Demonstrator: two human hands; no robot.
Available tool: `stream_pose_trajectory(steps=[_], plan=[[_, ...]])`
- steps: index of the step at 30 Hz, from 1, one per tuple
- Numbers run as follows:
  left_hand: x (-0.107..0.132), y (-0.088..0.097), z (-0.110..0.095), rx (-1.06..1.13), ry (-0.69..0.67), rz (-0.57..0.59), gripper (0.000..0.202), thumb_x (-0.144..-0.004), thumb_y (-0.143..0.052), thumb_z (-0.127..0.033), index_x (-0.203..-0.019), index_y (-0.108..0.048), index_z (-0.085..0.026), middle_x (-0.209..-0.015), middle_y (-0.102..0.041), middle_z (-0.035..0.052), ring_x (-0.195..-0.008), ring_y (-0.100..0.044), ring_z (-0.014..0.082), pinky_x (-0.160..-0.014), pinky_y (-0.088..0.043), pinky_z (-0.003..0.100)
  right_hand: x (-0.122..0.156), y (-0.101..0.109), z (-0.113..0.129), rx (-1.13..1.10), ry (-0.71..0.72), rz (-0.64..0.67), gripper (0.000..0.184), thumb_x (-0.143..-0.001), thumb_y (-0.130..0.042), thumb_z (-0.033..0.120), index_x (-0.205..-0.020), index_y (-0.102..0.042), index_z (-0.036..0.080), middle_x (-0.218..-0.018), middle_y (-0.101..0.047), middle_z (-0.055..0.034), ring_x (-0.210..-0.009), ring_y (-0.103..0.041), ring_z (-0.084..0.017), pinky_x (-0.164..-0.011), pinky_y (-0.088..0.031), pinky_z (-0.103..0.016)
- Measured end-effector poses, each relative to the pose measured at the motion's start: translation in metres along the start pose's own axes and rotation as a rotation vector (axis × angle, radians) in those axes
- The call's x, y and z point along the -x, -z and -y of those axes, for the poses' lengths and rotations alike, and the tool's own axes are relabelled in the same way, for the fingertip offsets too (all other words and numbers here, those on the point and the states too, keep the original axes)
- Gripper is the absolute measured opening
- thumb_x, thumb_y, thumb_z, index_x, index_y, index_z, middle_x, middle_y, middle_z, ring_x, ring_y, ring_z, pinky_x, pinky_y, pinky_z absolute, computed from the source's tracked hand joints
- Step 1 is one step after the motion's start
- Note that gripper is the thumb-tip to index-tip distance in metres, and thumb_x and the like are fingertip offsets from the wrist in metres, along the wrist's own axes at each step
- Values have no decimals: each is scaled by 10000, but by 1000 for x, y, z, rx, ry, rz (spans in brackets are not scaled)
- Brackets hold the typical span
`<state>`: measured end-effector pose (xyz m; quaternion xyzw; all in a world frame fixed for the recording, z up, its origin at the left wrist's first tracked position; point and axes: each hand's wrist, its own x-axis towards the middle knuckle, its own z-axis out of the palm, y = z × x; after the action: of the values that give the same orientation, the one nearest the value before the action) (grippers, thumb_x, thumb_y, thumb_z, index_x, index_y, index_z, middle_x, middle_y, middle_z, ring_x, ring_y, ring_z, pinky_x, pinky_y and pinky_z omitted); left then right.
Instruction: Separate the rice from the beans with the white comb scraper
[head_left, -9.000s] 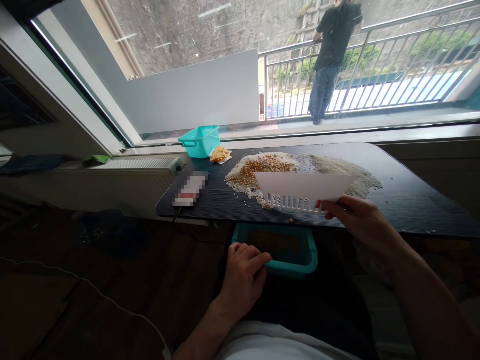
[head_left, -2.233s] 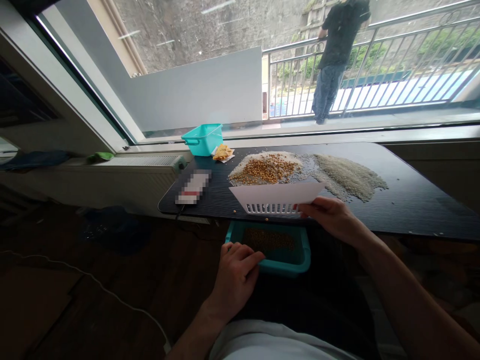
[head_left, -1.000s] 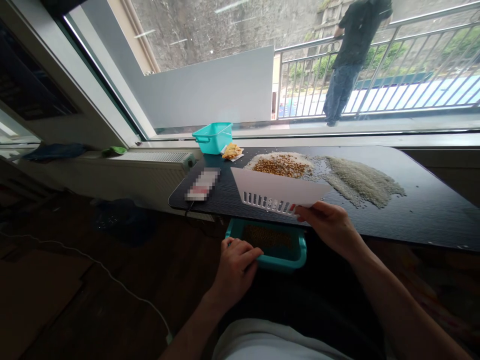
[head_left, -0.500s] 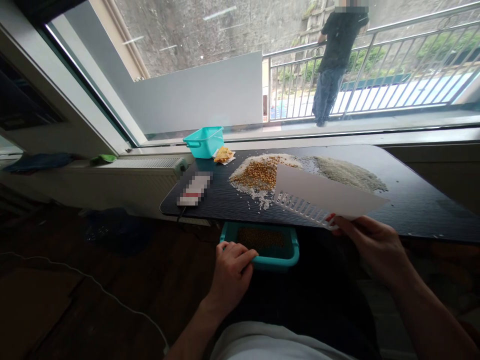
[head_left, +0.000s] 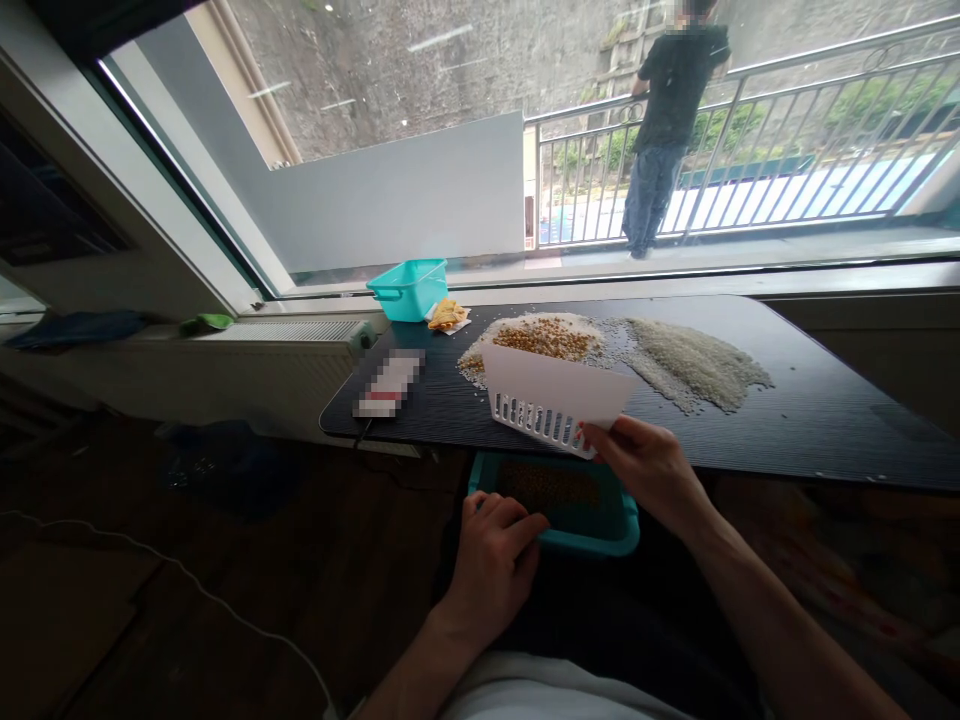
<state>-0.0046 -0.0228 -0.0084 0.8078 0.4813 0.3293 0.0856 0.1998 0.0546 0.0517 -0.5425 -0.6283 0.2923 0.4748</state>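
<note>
My right hand (head_left: 649, 460) pinches the lower right corner of a white slotted plastic scoop (head_left: 559, 385), held over the table's front edge. Behind the scoop lies a pile of white grains mixed with golden kernels (head_left: 544, 340), partly covered by it. To the right spreads a heap of pale grains (head_left: 697, 365). My left hand (head_left: 499, 540) is closed on the near left rim of a teal basin (head_left: 596, 545) below the table edge. Dark golden kernels (head_left: 551, 487) lie inside that basin.
On the dark table (head_left: 817, 420) stand a second teal basin (head_left: 412, 290), some yellow food on paper (head_left: 448, 316) and a blurred-out flat object (head_left: 391, 383) with a cable. A radiator (head_left: 300, 365) is at left. Outside the window, a person (head_left: 664, 130) stands by a railing.
The scoop in my right hand has moved left, in front of the mixed pile, uncovering the pale heap. My left hand and the held basin have shifted right and slightly down.
</note>
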Motion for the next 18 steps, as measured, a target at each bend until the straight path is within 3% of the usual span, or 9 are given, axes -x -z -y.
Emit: stream_pose_trajectory(steps=[8,18], plan=[[0,-2,3,3,-6,-28,310,-807,-561,-38,-936,-753,-244,-826,-698,27,-799,-605,204,-847,-363,401,-8,43,-30,118,-130,-247,282,-699,-648,490,-648,-730,225,-561,-700,-5,-530,-647,-191,-516,-465,-287],[1,-3,2,25,11,-23,312,-828,-533,-33,-934,-743,-238,-861,-709,22,-825,-619,209,-898,-359,433,-23,85,-48,276,-146,-419,242,-718,-663,461,-655,-717,234,-530,-693,-8,-596,-696,-233,-575,-481,-324]])
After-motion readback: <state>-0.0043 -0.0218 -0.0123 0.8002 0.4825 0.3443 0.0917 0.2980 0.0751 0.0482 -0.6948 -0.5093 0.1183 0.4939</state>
